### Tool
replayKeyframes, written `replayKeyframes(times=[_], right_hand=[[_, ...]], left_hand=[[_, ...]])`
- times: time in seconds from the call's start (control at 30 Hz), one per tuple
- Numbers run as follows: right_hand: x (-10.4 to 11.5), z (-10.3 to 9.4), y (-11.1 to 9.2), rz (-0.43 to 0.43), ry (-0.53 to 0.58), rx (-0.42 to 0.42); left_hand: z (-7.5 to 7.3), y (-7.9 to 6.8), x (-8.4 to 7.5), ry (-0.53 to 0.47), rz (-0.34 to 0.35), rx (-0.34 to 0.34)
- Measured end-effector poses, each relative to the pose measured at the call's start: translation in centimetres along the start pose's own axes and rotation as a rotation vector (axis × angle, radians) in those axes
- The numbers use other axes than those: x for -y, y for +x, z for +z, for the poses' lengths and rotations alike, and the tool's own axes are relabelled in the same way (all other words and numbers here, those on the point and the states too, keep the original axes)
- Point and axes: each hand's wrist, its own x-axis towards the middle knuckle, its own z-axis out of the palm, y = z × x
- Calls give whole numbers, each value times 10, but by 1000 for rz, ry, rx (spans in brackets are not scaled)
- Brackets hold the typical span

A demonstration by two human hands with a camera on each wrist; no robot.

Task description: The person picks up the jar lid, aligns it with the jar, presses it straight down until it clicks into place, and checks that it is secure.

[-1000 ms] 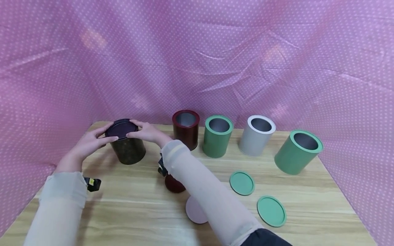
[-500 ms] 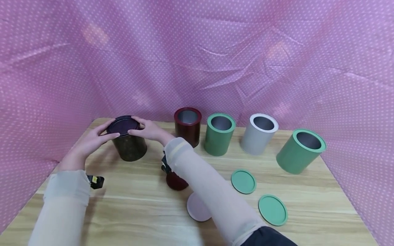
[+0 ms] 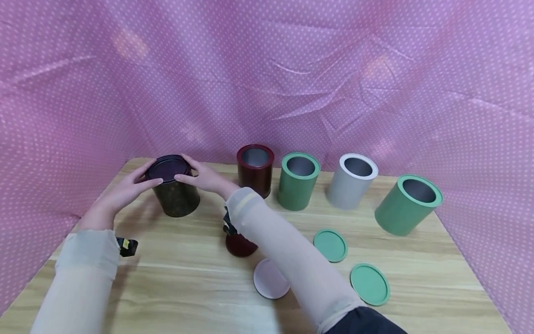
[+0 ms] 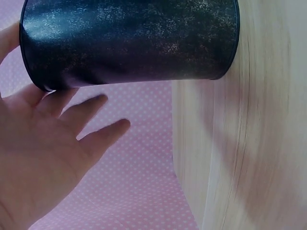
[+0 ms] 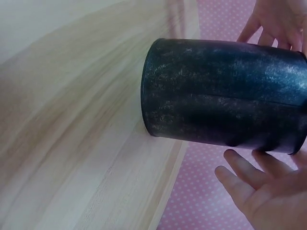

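Note:
A dark, mottled can stands upright at the back left of the table, with a dark round lid at its top. From the left, my left hand holds the lid's rim, thumb at the near edge and index finger further back. My right hand holds the opposite side of the rim in the same way. In the left wrist view the lower fingers spread out beside the can wall. The right wrist view shows both hands at the can's top end, on opposite sides.
Along the back stand open cans: dark red, green, white and a second green one. Nearer lie a dark red lid, a pale lilac lid and two green lids. Pink dotted cloth surrounds the table.
The head view has shifted slightly. Both hands stay at the dark can's rim, and the right forearm has moved slightly, uncovering more of the lilac lid.

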Motion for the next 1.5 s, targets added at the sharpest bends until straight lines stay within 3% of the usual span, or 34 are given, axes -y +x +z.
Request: replayKeyframes(times=[0.23, 0.47, 0.6, 0.93, 1.17, 1.33, 1.5], right_hand=[[-11, -10, -12, 46, 36, 71], [-27, -28, -38, 59, -83, 78], [-31, -38, -57, 45, -160, 52], [-45, -58, -97, 64, -289, 45], [-57, -63, -122, 37, -353, -7], [-64, -60, -140, 50, -338, -16], [-72, -53, -154, 41, -340, -22]], left_hand=[[-2, -10, -8, 142, -9, -36], [13, -16, -21, 233, 214, -139], [25, -17, -34, 309, 303, -168], [55, -17, -59, 434, 406, -122], [87, -19, -67, 500, 492, -131], [115, -20, -72, 498, 485, -78], [133, -20, -68, 453, 469, -31]])
